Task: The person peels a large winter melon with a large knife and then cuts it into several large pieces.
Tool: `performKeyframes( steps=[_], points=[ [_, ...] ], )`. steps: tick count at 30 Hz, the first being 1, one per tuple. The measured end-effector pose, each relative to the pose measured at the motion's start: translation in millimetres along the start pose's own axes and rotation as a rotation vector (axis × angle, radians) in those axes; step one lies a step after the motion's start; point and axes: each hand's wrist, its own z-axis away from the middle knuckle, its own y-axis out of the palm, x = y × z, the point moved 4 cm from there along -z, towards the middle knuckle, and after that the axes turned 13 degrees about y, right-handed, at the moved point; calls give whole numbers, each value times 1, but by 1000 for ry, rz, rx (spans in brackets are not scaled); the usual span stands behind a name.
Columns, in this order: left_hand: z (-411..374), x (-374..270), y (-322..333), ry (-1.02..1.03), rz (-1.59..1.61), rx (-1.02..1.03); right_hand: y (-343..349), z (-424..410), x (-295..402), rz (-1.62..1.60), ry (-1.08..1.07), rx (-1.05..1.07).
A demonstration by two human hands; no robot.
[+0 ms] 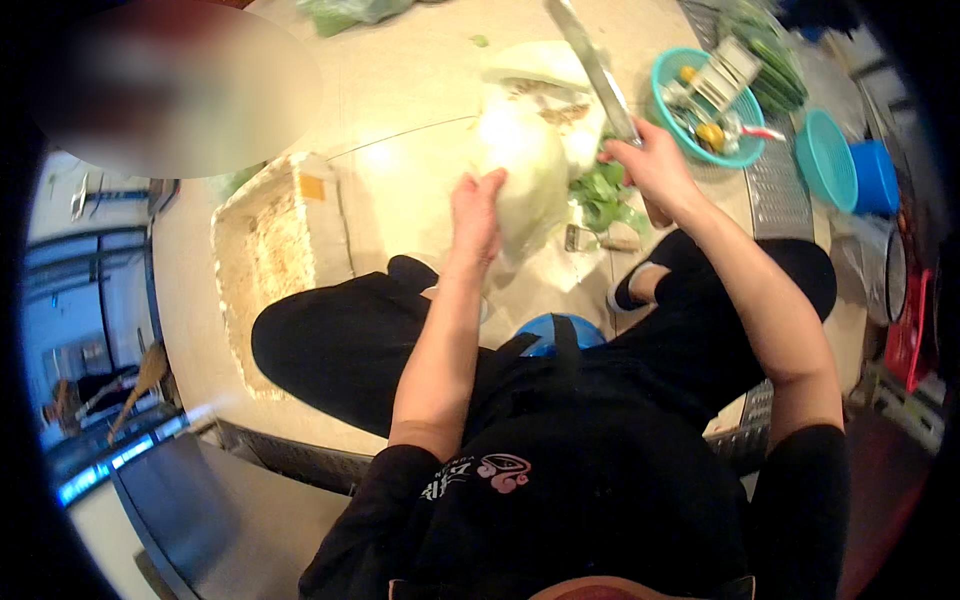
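My left hand [478, 217] grips the near left side of a large pale green gourd or melon [529, 172], overexposed by bright light. In my right hand [652, 165] is the handle of a long-bladed knife [596, 71]; its blade points up and away, to the right of the pale vegetable. Beyond lies another pale piece [544, 64], beside brownish scraps [566, 112]. Green leaves [600, 196] lie on the floor between my hands. Nearer to me are a peeler-like tool [572, 238] and a small wooden-looking handle [619, 244].
A worn white foam box [326, 214] stands at left. At right, a turquoise basket [656, 82] holds mixed items, near bagged green vegetables [776, 79], another turquoise basket [826, 161] and a blue container [876, 176]. A metal drain grate [780, 187] crosses the tiled floor.
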Motion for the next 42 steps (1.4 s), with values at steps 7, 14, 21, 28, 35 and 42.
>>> performKeyframes(
  steps=[7,14,21,28,35,42],
  points=[
    [1,-20,19,53,127,67,15,9,20,-171,25,133],
    [-10,2,-24,-90,228,11,44,9,60,26,-45,389],
    [3,-51,6,120,61,329,40,-6,40,-82,49,520],
    [10,-77,24,370,-329,451,22,3,45,-127,32,513],
    [36,-7,21,-34,-159,191,0,21,40,157,74,130],
    [23,-23,56,28,-316,278,-11,62,47,411,-402,-109]
  ],
)
